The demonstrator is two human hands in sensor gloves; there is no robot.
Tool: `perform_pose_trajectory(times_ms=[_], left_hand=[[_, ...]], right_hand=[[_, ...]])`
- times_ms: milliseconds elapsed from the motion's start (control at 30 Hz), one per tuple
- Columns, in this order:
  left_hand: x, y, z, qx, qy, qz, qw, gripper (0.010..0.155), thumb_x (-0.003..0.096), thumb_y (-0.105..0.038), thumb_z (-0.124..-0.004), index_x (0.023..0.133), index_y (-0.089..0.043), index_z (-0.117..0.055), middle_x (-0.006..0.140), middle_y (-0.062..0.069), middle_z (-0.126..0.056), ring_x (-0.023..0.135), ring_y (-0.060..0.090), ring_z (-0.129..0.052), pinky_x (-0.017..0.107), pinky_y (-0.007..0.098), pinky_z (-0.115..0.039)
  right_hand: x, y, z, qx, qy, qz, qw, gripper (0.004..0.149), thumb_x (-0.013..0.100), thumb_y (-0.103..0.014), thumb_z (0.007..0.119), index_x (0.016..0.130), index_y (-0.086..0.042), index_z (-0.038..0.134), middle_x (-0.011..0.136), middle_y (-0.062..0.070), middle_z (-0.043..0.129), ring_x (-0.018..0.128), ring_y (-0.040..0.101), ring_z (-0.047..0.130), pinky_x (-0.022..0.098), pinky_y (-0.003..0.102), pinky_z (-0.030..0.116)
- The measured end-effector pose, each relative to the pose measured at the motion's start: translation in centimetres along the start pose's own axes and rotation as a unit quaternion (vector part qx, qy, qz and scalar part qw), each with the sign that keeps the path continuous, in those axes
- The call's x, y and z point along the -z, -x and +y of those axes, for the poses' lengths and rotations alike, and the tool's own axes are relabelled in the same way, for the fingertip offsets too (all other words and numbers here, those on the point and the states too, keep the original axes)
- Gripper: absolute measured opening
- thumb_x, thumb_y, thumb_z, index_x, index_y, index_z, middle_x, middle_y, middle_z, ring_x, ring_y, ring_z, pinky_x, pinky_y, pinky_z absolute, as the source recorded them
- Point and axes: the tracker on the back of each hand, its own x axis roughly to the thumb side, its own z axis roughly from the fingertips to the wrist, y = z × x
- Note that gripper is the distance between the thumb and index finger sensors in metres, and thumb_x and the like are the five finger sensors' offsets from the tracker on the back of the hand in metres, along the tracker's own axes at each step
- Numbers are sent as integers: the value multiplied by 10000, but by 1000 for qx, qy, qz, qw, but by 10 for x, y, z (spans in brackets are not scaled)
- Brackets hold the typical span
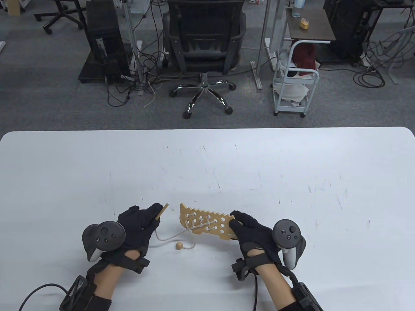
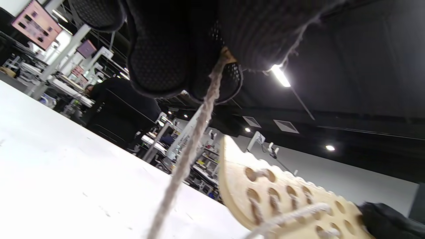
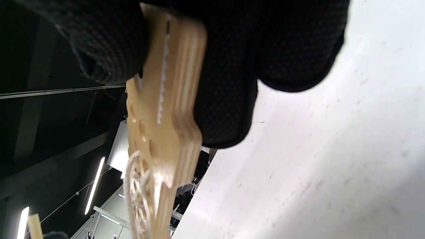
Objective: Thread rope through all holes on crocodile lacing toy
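The wooden crocodile lacing toy (image 1: 204, 222) is a flat toothed board with rows of holes, held off the table near its front edge. My right hand (image 1: 246, 226) grips its right end (image 3: 166, 99). Pale rope (image 1: 168, 238) is laced through several holes at the board's left part (image 2: 272, 202). My left hand (image 1: 146, 218), left of the board, pinches the thin wooden needle (image 1: 161, 212) on the rope's end; the rope (image 2: 196, 132) runs down from its fingertips. A round wooden bead (image 1: 179, 246) on the rope's other end lies on the table.
The white table (image 1: 207, 168) stretches wide behind and to both sides of my hands. Beyond its far edge stand an office chair (image 1: 204, 45), a white trolley (image 1: 295, 87) and floor cables.
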Motion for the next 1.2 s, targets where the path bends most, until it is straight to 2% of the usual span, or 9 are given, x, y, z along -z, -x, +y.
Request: perform_pose_trajectory(times_ms=[233, 667, 1033, 1200], left_hand=[[0, -19, -9, 2, 25, -31, 999, 553, 402, -376, -899, 942, -297, -813, 683, -12, -1056, 593, 238, -1028, 729, 553, -641], [-3, -49, -26, -2, 65, -79, 995, 436, 410, -391, -931, 838, -314, -919, 621, -26, -1099, 543, 223, -1058, 724, 537, -663], [-5, -62, -30, -3, 67, -91, 994, 408, 412, -400, -950, 810, -312, -948, 577, -27, -1117, 504, 213, -1071, 718, 524, -678], [-5, -63, -28, -36, 60, -86, 994, 408, 404, -416, -978, 796, -306, -959, 510, -23, -1128, 447, 199, -1083, 710, 513, -696]], right_hand=[[-3, -6, 6, -23, -4, -19, 1000, 450, 429, -401, 867, 821, -181, 862, 644, 36, 1050, 435, 210, 1111, 359, 408, 877], [-10, -19, 19, -44, -22, -51, 997, 458, 416, -404, 886, 812, -176, 869, 620, 37, 1060, 420, 203, 1115, 360, 405, 877], [-17, -33, 25, -60, -38, -85, 994, 462, 407, -404, 905, 809, -179, 870, 610, 38, 1065, 408, 201, 1119, 359, 405, 877], [-21, -40, 27, -75, -40, -100, 991, 462, 407, -402, 912, 813, -186, 865, 602, 36, 1066, 397, 199, 1121, 359, 403, 880]])
